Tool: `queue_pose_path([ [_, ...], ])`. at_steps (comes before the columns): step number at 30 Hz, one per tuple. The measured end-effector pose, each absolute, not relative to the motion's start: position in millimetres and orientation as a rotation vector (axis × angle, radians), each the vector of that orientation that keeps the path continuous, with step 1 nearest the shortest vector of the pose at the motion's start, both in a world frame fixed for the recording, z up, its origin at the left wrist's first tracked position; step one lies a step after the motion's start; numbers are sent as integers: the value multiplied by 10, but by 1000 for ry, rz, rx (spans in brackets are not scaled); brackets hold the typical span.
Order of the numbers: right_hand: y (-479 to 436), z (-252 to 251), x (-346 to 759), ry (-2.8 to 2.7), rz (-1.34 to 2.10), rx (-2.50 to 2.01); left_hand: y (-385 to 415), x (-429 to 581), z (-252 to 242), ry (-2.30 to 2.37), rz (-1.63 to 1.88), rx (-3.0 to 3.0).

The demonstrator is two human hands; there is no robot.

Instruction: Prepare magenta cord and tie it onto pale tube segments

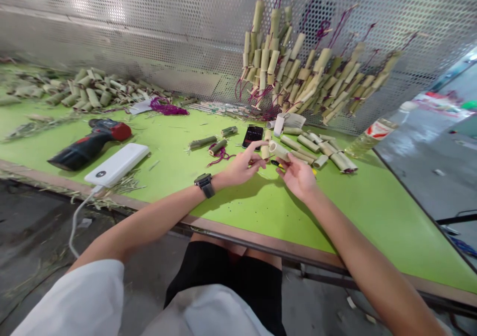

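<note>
My right hand is closed around a short pale bamboo tube, its open end turned to the left. Just left of it is my left hand, with a black watch on the wrist. Its index finger reaches toward the tube's open end, while thumb and other fingers come together near a thin dark reddish strand; what they pinch is too small to make out. Another bamboo piece shows behind the fingertips. Beneath the tube lies a black and yellow tool, partly hidden. A phone lies beyond my left hand.
Bamboo tubes and a clear bottle stand or lie to the right. Strung bamboo bundles hang on the perforated metal panel. Leftward are a power drill, a white power bank, purple cord and a bamboo pile.
</note>
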State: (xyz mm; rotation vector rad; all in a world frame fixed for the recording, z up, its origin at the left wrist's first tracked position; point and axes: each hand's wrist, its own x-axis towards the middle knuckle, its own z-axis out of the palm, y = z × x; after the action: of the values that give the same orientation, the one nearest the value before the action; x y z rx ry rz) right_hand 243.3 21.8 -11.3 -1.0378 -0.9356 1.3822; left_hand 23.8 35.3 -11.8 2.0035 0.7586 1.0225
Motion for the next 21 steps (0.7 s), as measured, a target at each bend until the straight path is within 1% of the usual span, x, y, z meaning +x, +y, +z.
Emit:
queue_pose_path([
  [7,184,-79,2468,-923,1448,-1017,394,196,-78,949,1053,2103],
  [13,159,-75,2476,-836,1531,-989,482,157,-105,1069,1202,2126],
  [21,106,19,2525,-741,1706,-760,394,167,-42,922,1247,2247],
])
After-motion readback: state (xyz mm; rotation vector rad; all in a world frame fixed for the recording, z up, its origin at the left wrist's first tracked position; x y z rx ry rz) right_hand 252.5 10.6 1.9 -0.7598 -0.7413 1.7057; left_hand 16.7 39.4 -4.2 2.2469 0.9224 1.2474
